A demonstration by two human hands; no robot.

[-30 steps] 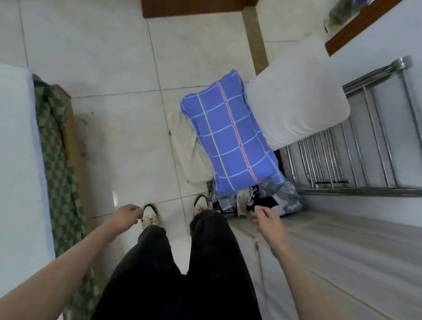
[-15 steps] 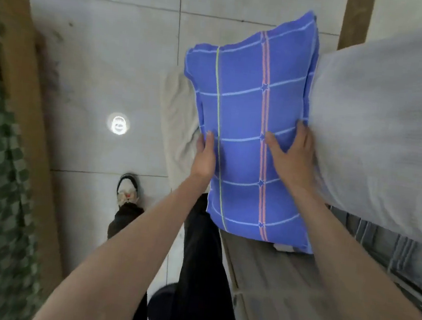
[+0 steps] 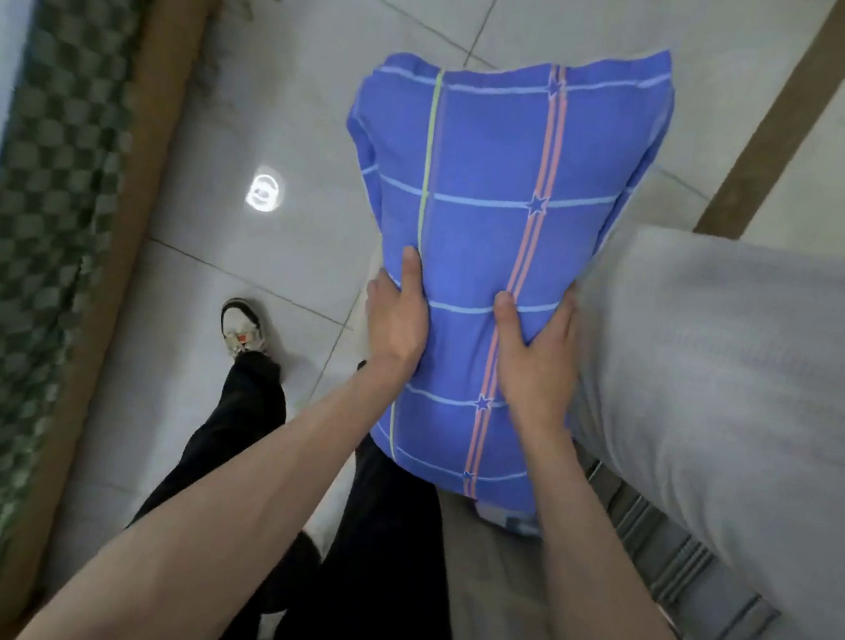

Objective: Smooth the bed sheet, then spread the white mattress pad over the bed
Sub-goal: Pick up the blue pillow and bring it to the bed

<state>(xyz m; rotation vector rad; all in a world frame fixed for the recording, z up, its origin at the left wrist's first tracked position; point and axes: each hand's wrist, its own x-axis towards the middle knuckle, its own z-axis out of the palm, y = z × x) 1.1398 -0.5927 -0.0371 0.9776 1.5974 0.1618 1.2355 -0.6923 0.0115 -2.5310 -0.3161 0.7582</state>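
both hands grip a blue checked pillow with pink and yellow stripes (image 3: 488, 254), held upright above the pale tiled floor (image 3: 280, 275). left hand (image 3: 397, 317) clamps its left edge, thumb on the front face, fingers hidden behind. right hand (image 3: 536, 351) clamps the right edge the same way, thumb on the front. the hands sit level with each other, apart, with the pillow between them. a pale grey-white padded bundle (image 3: 744, 392), possibly the mattress pad, cannot tell for sure, lies just right of the pillow, touching it, on a metal slatted rack (image 3: 671, 560). bed with green checked sheet (image 3: 30, 241) and wooden side rail (image 3: 123, 239) runs along the left edge, blurred. person's black trousers (image 3: 244, 431) and a white shoe (image 3: 242, 325) show below.
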